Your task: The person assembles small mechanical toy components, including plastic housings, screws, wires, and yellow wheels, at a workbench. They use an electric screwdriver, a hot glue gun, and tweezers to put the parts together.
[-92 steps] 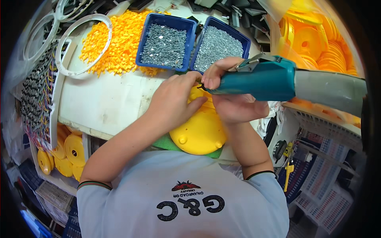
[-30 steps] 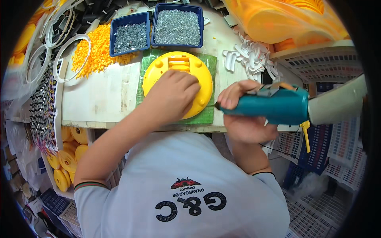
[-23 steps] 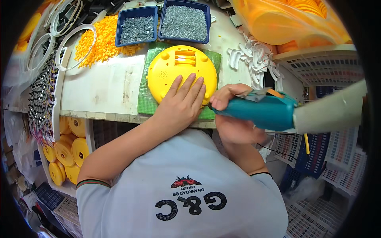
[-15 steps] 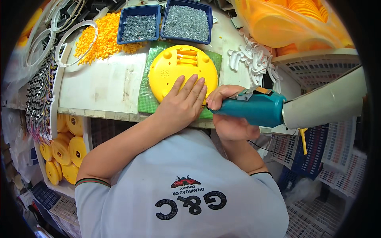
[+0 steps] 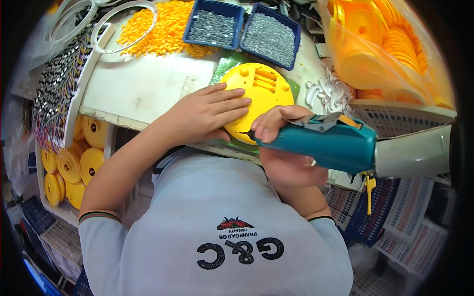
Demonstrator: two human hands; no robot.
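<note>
A round yellow plastic housing [image 5: 262, 94] lies on a green mat [image 5: 228, 64] at the table's front edge. Its open battery compartment [image 5: 265, 80] is on the far side. My left hand [image 5: 210, 112] lies on the housing's left part, fingers stretched out and slightly apart. In my right hand [image 5: 282, 157] is a teal electric screwdriver [image 5: 335, 144], held nearly level and pointing left. Its dark thin tip is over the housing's near edge; whether it touches a screw there cannot be made out.
Two blue bins [image 5: 296, 53] of small metal parts stand behind the housing, beside a pile of small orange pieces [image 5: 168, 29]. White curved parts [image 5: 330, 93] lie to the right, near a bagged crate of yellow discs [image 5: 368, 54]. Wired parts [image 5: 61, 84] hang at left above yellow wheels [image 5: 69, 165].
My left hand has shifted from the middle of the housing to its left side. The screwdriver's tip has moved from the near right edge leftward along the near edge. The view has swung.
</note>
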